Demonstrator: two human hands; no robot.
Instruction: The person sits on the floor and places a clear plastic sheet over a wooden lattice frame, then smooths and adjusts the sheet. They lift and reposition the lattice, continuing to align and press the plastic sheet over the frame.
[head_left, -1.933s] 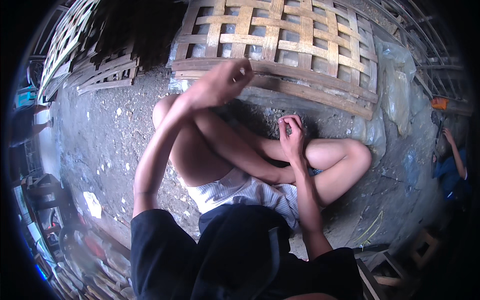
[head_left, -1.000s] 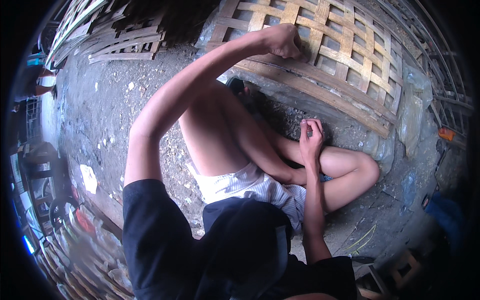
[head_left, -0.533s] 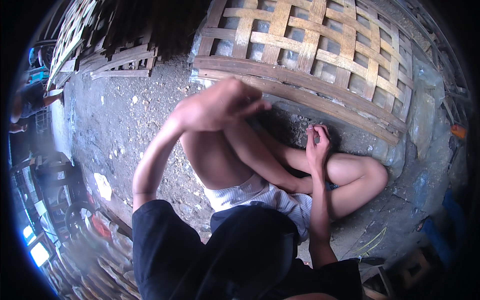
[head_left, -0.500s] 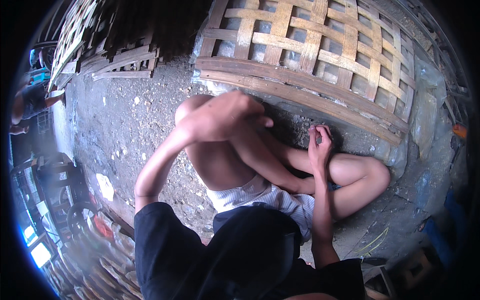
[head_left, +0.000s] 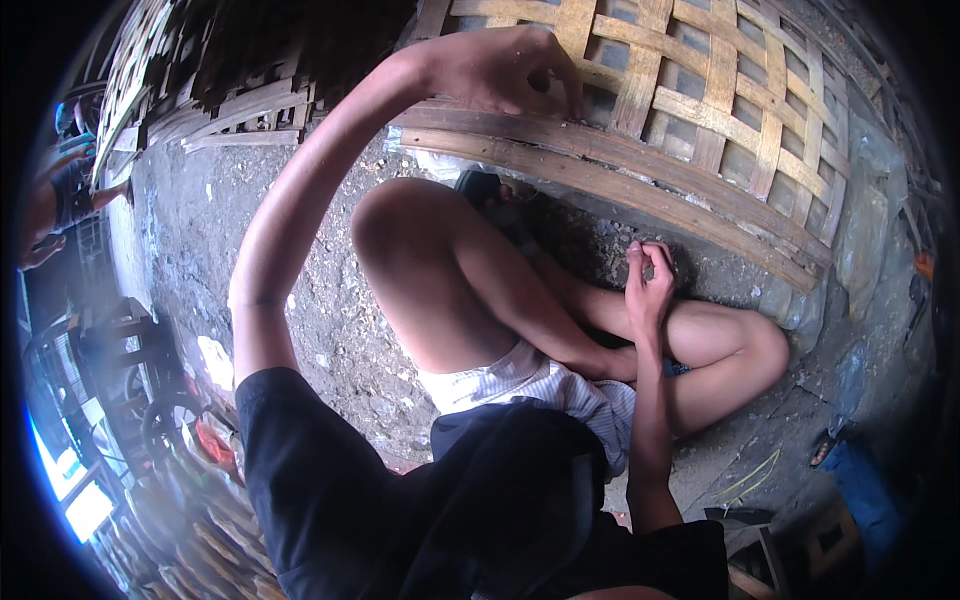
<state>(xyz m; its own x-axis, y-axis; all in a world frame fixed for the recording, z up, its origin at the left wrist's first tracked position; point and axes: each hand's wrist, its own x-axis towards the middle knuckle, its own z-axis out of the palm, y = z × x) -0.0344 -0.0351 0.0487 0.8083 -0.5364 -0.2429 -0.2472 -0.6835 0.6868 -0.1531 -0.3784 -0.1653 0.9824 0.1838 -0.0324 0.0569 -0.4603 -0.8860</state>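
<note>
A woven panel of flat bamboo strips (head_left: pixel 625 110) lies at the far side, bordered on its near edge by long wooden slats (head_left: pixel 600 190). Over its near left part my left hand (head_left: pixel 505 72) is stretched out, fingers bent downward and thumb curled in toward them; whatever they pinch cannot be made out. Whether the fingertips touch the strips is unclear. My right hand (head_left: pixel 650 275) stays low above my right shin, short of the slats, its fingers curled against the thumb. Anything inside that grip is hidden or too small to see.
I sit on rough grey ground (head_left: pixel 240 230) with my left knee (head_left: pixel 400 215) raised. Stacked woven panels (head_left: pixel 260 125) stand at the far left. Clear plastic sheeting (head_left: pixel 870 210) lies beside the panel. Another person (head_left: pixel 70 195) is at the left edge; blue cloth (head_left: pixel 860 490) shows lower right.
My left hand has moved away from above my raised knee, up and out over the woven panel, its arm now extended. My right hand has barely moved.
</note>
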